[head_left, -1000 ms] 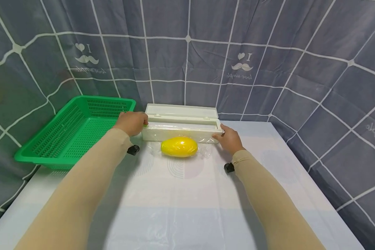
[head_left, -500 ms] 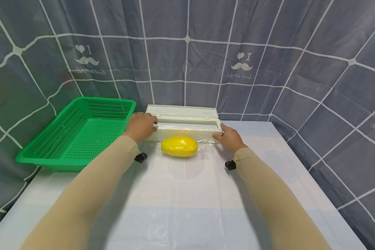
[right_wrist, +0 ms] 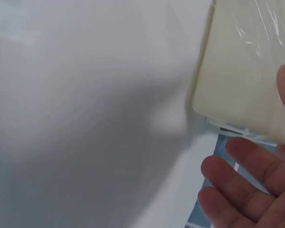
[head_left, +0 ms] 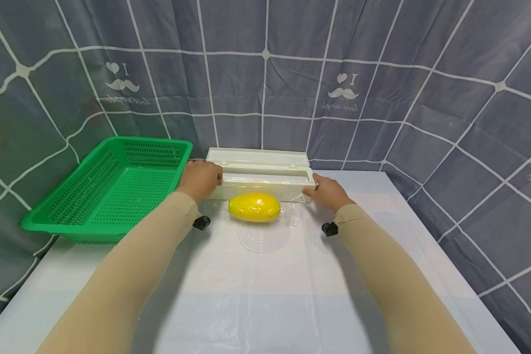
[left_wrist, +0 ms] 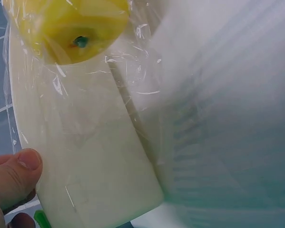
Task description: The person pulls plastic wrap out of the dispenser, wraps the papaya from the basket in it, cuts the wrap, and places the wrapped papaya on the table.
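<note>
Grey curtain (head_left: 234,83) hangs behind white box (head_left: 265,187); left hand (head_left: 200,180), its hold unclear, has shifted inward, perhaps working the film (left_wrist: 138,71); right hand (head_left: 329,192) grips box's end, yellow fruit (head_left: 254,207) lying in front

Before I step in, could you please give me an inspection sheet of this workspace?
Surface: pale patterned tablecloth.
Job's things: long white plastic box, lid up; yellow oval fruit in front, clear plastic film over it; green perforated plastic basket to the left.
Clutter: nothing seen.
Hands: left hand grips the box's front edge; right hand holds its right end.
Cables: nothing seen.
Surroundings: grey curtain with white grid lines.
</note>
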